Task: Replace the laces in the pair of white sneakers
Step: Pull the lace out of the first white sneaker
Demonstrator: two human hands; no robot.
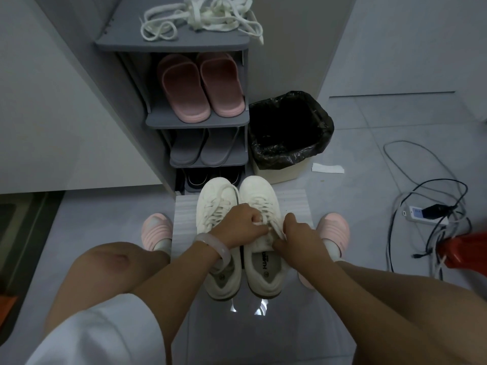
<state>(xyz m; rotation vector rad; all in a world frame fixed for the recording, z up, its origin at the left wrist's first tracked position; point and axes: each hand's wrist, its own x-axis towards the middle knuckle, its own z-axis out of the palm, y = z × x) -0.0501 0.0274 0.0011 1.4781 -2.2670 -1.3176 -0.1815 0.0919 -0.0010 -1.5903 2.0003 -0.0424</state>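
On a grey tiled floor before a shoe rack (197, 122), the white sneakers (238, 233) sit side by side on a mat (295, 204). I see my left hand (238, 223) and right hand (299, 237) both pinching the right sneaker's lace (266, 227); spare laces (203, 19) lie atop the rack.

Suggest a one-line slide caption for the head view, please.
Both hands, left and right, work the laces of the right-side white sneaker; spare laces lie atop the shoe rack.

Grey floor (395, 127), striped mat (295, 204) under white sneakers (261, 196), bin (274, 175), cables (421, 164)
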